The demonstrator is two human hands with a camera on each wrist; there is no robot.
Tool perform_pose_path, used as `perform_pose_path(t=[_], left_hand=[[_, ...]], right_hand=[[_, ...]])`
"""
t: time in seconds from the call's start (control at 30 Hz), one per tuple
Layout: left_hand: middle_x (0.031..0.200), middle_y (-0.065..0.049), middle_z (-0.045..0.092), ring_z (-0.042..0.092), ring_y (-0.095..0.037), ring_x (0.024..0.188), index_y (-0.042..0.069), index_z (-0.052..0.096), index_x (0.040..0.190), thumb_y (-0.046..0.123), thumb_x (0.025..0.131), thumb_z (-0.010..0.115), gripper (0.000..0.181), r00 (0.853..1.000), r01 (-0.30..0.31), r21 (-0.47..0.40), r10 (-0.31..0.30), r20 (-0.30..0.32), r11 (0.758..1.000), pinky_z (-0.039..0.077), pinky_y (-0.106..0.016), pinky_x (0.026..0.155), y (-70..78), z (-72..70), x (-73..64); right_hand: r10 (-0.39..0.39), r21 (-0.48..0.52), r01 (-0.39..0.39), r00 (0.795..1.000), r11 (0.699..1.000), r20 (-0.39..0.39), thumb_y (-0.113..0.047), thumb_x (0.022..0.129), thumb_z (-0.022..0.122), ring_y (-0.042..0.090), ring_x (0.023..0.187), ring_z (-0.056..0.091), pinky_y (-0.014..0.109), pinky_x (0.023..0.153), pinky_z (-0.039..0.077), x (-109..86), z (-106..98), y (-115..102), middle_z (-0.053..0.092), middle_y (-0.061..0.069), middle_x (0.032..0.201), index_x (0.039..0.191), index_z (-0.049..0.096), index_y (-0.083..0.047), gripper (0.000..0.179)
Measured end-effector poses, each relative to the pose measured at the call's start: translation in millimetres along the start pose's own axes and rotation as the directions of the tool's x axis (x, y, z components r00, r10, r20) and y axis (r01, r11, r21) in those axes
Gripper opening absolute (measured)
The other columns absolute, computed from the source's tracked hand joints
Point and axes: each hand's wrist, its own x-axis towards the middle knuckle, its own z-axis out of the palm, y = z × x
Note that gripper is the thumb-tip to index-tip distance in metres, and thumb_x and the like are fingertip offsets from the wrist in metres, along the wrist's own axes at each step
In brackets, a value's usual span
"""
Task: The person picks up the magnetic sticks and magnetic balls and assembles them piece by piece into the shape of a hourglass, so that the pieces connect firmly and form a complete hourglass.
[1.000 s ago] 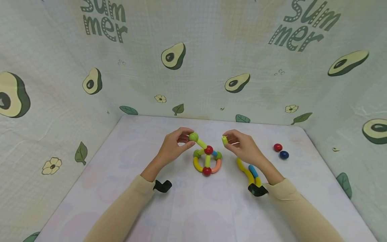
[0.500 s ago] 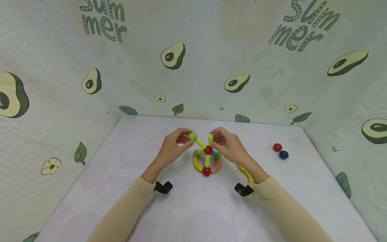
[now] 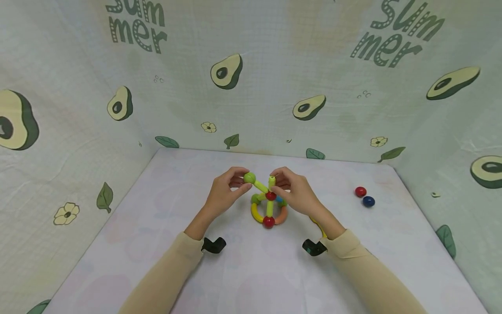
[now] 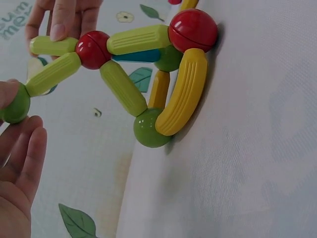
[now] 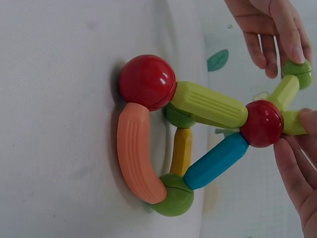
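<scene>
Lime rod (image 4: pixel 55 47) newly touches upper red ball (image 5: pixel 264 124) — one arm added; right hand (image 3: pixel 296 191) pinches rod, left hand (image 3: pixel 225 189) pinches green ball (image 3: pixel 249 177).

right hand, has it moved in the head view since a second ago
Yes. The right hand has moved left, away from the loose blue ball, bringing its light-green stick to the upper red ball.

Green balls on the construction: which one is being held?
The raised green ball, at the end of the slanting yellow-green stick: the left hand pinches it. The other two green balls sit lower, unheld.
</scene>
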Motion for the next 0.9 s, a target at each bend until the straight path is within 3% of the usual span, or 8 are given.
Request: perform_pose_path(t=[0.27, 0.77, 0.9], left_hand=[[0.128, -0.003, 0.071, 0.072, -0.017, 0.108, 0.011, 0.063, 0.135, 0.018, 0.097, 0.081, 0.042, 0.999, 0.008, -0.053, -0.009, -0.030, 0.999, 0.060, -0.025, 0.095, 2.3, 3.4, -1.1], [0.128, -0.001, 0.070, 0.072, -0.014, 0.107, 0.012, 0.063, 0.135, 0.019, 0.098, 0.079, 0.041, 0.999, 0.025, -0.048, -0.027, -0.041, 0.999, 0.059, -0.024, 0.096, 3.7, 6.3, -1.2], [0.128, -0.001, 0.070, 0.072, -0.014, 0.107, 0.013, 0.063, 0.136, 0.020, 0.098, 0.079, 0.042, 0.999, 0.030, -0.043, -0.032, -0.040, 0.999, 0.059, -0.025, 0.095, 4.7, 7.1, -1.4]], right_hand=[[-0.029, -0.017, 0.029, 0.999, 0.999, -0.021, -0.004, 0.097, 0.077, 0.022, 0.100, 0.075, 0.035, 0.089, 0.063, 1.9, 1.6, 4.3, 0.074, 0.008, 0.110, 0.128, 0.059, -0.008, 0.036], [-0.035, -0.016, 0.035, 0.999, 0.999, -0.036, -0.003, 0.095, 0.078, 0.022, 0.099, 0.076, 0.035, 0.088, 0.064, 0.5, 2.8, 6.6, 0.073, 0.008, 0.109, 0.128, 0.058, -0.008, 0.039], [-0.022, -0.033, 0.021, 1.000, 0.999, -0.016, -0.006, 0.096, 0.079, 0.023, 0.101, 0.076, 0.038, 0.090, 0.064, -2.5, -0.6, 6.2, 0.074, 0.007, 0.110, 0.135, 0.057, -0.008, 0.044]])
